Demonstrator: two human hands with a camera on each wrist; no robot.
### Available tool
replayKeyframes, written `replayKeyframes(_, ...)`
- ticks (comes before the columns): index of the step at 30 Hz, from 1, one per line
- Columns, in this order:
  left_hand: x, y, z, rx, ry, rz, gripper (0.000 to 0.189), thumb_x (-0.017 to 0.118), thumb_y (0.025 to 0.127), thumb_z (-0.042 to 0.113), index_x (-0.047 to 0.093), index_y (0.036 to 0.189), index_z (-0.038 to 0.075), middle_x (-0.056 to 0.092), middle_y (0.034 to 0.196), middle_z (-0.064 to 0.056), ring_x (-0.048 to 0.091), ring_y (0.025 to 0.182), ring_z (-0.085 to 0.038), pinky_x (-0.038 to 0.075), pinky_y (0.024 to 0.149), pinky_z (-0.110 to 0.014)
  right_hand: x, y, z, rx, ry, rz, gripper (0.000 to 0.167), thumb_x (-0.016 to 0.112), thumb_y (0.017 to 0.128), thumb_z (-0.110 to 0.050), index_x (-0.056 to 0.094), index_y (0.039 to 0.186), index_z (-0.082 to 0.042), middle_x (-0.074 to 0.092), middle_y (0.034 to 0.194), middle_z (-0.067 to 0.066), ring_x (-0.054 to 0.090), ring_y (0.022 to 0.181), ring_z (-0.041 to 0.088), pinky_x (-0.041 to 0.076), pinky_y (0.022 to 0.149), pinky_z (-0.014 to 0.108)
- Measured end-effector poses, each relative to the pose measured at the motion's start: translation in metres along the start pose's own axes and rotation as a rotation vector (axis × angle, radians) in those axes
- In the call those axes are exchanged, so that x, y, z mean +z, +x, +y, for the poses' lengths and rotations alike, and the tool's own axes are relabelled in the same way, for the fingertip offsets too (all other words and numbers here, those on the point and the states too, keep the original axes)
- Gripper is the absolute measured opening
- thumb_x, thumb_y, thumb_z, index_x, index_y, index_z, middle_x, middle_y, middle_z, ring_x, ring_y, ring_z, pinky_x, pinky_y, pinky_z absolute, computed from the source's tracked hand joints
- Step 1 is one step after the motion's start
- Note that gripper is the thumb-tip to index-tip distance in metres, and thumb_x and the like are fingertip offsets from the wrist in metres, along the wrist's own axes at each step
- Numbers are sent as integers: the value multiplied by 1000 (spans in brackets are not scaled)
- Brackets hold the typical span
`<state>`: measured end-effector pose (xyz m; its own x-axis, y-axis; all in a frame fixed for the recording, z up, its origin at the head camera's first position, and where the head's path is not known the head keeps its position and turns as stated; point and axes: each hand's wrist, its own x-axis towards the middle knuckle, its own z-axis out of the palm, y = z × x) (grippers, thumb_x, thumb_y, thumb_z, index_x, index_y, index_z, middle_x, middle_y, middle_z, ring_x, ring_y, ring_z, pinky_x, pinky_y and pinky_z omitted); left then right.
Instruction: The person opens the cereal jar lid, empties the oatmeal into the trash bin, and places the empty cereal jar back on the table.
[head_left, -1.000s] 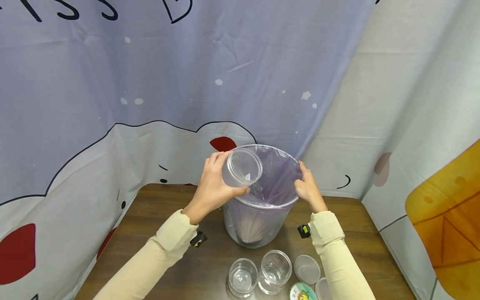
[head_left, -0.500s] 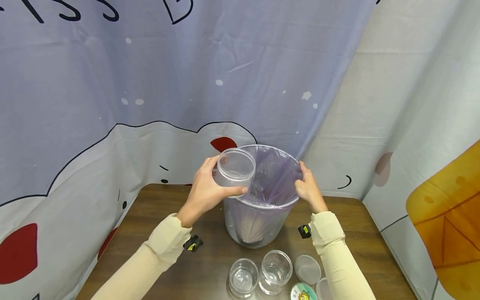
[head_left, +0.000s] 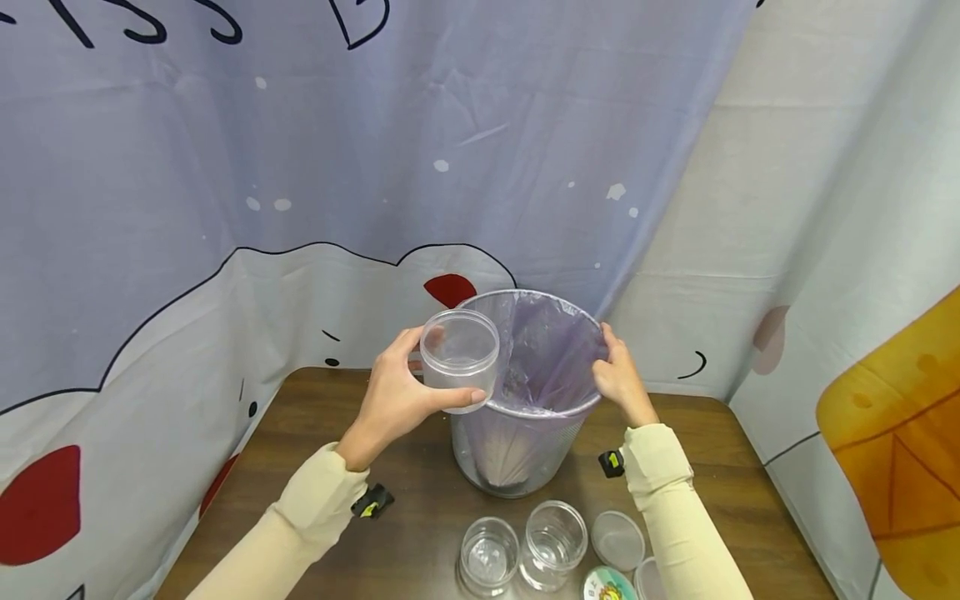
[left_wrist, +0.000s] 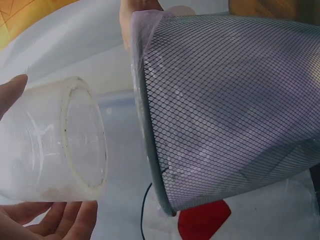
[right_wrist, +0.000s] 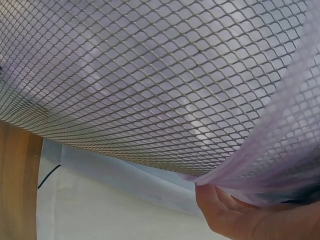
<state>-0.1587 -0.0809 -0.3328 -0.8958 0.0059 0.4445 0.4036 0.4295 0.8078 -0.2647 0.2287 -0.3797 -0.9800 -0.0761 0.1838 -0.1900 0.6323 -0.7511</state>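
My left hand [head_left: 392,393] grips a clear plastic jar [head_left: 459,354], lidless and nearly upright, fingers round its far side and thumb along the near side. The jar overlaps the left rim of a mesh wastebasket [head_left: 551,446] in the head view. In the left wrist view the jar's round base [left_wrist: 85,137] faces the basket, with a gap between them. A thin purple bin liner [head_left: 547,350] lines the basket and folds over its rim. My right hand [head_left: 621,379] grips the basket's right rim and the liner there; the right wrist view shows fingers [right_wrist: 212,205] at the liner's edge.
Two clear open jars [head_left: 489,557] stand on the wooden table [head_left: 420,508] in front of the basket. To their right lie two translucent lids [head_left: 618,540] and a round lid with a green picture [head_left: 606,585]. A printed curtain [head_left: 360,167] hangs behind.
The left hand has drawn the jar left and toward me, away from over the basket's mouth, and turned it from tilted to nearly upright. The right hand keeps its hold on the rim.
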Motion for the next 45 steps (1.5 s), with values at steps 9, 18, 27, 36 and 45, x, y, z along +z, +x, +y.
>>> replayKeyframes(9,-17,-17,32,16,-72,18,73,88,54,20,56,119,7,59,109,-9,57,96,-25,50,78,-34,0,1,-1,13,-2,-4,74,36,74,5,13,144,3,23,141,33,21,132,41,16,109,49)
replayKeyframes(18,-15,-26,-9,9,-97,31,78,88,51,38,56,120,18,59,108,0,58,87,-13,51,74,-27,0,-1,0,7,-7,9,74,36,73,4,14,144,4,24,140,34,22,131,42,17,109,50)
replayKeyframes(27,-23,-41,4,-7,-100,64,73,89,53,26,57,117,10,59,108,-6,56,97,-21,46,80,-21,0,0,1,2,3,10,74,36,72,5,15,144,4,26,138,34,24,130,43,18,109,50)
replayKeyframes(36,-33,-50,20,-13,-41,77,72,88,53,16,57,118,5,59,110,-10,53,100,-23,43,80,-21,0,-1,0,20,18,5,75,35,73,5,14,144,3,24,140,33,22,132,41,16,110,48)
replayKeyframes(45,-34,-59,9,22,-76,64,74,88,54,17,56,119,6,59,110,-9,54,100,-24,44,79,-21,-1,-2,0,26,15,4,75,36,74,5,13,145,2,23,141,32,21,132,41,16,110,49)
